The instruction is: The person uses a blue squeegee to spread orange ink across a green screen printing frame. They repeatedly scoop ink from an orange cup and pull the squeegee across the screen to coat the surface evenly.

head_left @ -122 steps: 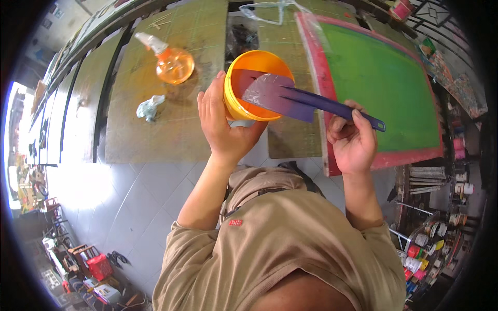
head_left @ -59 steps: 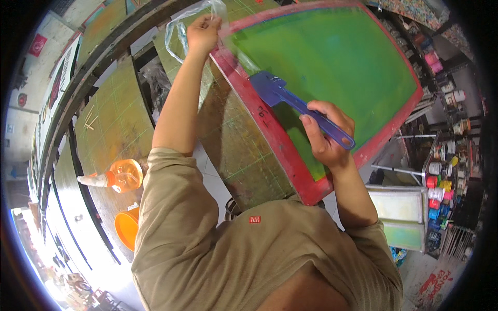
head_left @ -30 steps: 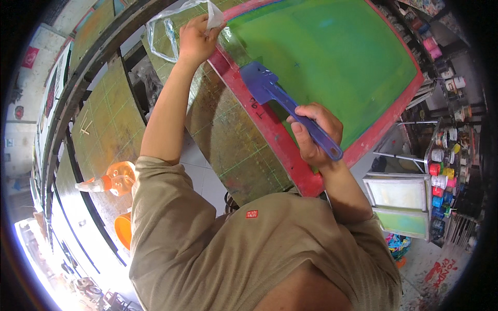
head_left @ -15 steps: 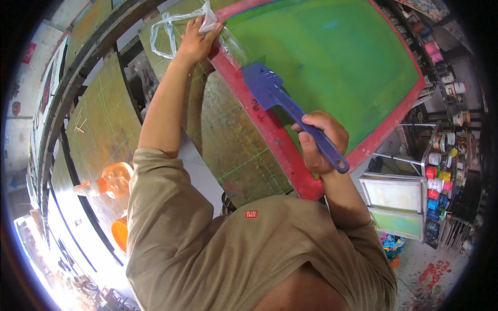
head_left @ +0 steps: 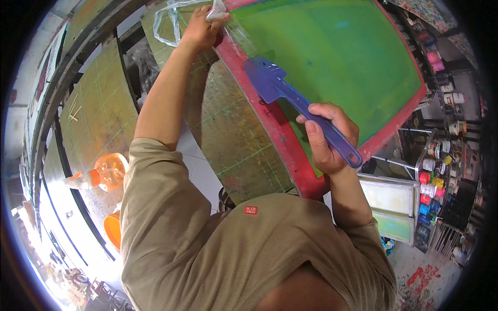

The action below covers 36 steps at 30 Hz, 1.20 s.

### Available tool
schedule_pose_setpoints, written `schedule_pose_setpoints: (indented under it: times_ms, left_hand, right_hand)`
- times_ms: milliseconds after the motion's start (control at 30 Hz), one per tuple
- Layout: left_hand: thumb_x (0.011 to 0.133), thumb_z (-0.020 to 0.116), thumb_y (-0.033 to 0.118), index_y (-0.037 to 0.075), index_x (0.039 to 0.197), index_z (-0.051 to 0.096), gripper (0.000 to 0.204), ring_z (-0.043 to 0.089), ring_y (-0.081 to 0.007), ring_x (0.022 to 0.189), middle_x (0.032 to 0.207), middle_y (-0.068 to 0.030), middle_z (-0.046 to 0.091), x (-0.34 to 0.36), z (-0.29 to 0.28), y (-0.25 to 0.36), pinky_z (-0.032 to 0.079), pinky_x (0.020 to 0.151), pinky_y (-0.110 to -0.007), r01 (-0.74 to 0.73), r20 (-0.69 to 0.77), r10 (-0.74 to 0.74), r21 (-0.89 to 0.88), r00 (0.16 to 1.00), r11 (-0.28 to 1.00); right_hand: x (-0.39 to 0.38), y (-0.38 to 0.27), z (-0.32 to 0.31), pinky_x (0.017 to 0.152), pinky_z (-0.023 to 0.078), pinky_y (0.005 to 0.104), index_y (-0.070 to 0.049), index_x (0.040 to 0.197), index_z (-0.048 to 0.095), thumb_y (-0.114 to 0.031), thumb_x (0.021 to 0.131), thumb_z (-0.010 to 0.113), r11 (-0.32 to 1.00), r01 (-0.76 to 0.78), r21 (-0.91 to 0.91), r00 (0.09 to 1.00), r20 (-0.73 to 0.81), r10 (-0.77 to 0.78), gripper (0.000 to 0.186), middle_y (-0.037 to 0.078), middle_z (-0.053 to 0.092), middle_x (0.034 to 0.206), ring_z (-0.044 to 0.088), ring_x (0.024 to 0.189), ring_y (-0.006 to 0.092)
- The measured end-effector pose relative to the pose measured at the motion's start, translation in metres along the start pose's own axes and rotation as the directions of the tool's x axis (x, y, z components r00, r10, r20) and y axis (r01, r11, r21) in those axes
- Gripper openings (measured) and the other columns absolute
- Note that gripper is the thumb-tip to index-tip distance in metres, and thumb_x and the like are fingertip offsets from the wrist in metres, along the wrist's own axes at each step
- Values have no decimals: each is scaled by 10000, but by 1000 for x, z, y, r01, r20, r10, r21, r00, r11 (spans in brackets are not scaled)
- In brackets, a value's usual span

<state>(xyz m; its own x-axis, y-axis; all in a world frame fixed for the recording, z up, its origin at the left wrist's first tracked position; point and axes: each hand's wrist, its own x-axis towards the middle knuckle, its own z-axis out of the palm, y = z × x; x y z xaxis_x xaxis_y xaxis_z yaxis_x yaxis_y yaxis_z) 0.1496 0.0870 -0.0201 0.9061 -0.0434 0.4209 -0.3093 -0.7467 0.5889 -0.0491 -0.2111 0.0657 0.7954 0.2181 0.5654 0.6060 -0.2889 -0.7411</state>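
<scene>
My right hand point(head_left: 334, 137) is closed around the handle of a blue-purple plastic spatula point(head_left: 267, 83). Its broad notched blade hovers over the red edge of a screen-printing frame point(head_left: 290, 153), whose mesh point(head_left: 332, 67) is green. At the frame's far left edge, my left hand point(head_left: 202, 28) is closed, with a clear plastic bag point(head_left: 174, 31) bunched at its fingers. Whether those fingers also grip the frame is hard to tell. A band of clear tape point(head_left: 241, 33) runs along the mesh edge beside this hand.
Under the frame lies a stained board with green grid lines point(head_left: 238, 140); a similar board point(head_left: 101, 111) is at left. An orange bottle point(head_left: 111, 171) and an orange container point(head_left: 111, 228) stand left. Smaller framed screens point(head_left: 389, 197) and shelves of paint pots point(head_left: 428, 179) are at right.
My right hand and the spatula have shifted slightly right in the picture. My left hand has moved a little up and right, the plastic bag with it. The view has shifted slightly.
</scene>
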Motion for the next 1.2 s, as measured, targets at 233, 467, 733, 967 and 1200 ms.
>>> schedule_pose_setpoints:
  times_ms: [233, 467, 733, 967, 1200]
  left_hand:
    - [901, 547, 356, 8, 1147, 547, 426, 547, -354, 998, 1061, -191, 597, 0, -1, -7, 418, 890, -401, -117, -25, 116, -49, 993, 992]
    - [885, 550, 328, -23, 1178, 535, 457, 597, -284, 906, 984, -166, 628, -5, 2, 5, 475, 780, -371, 176, 4, -180, -231, 984, 957]
    - [875, 601, 197, 0, 1297, 428, 496, 596, -224, 695, 860, -135, 632, -3, 6, 0, 496, 620, -348, 273, 42, -279, -383, 959, 883]
    - [876, 624, 181, -5, 1342, 345, 574, 605, -192, 672, 814, -125, 622, 4, -5, -5, 496, 561, -342, 445, 212, -394, -330, 895, 833]
    - [856, 602, 474, -7, 1246, 527, 624, 578, -330, 1090, 1154, -217, 608, 5, -15, 5, 428, 931, -368, 150, 68, -155, 64, 986, 987]
  right_hand:
    - [-2, -15, -14, 575, 483, 315, -27, 889, 613, -115, 765, 684, 992, -126, -31, 992, 14, 126, 168, 131, 635, 748, 625, 620, 249]
    - [4, -22, -18, 575, 496, 297, 7, 905, 607, -140, 828, 610, 972, -187, 145, 971, -123, 206, 165, 131, 641, 805, 630, 624, 207]
    - [-8, -1, -65, 521, 450, 256, 46, 899, 588, -193, 857, 556, 943, -143, 300, 958, -196, 208, 245, 137, 594, 821, 557, 560, 167]
    - [-3, -3, -31, 540, 478, 251, 50, 911, 586, -161, 874, 563, 969, -138, 206, 969, -173, 175, 215, 103, 630, 721, 604, 578, 137]
    - [-2, -3, -7, 577, 499, 248, -1, 913, 607, -157, 869, 601, 981, -187, 60, 975, -111, 193, 162, 66, 648, 652, 621, 586, 119]
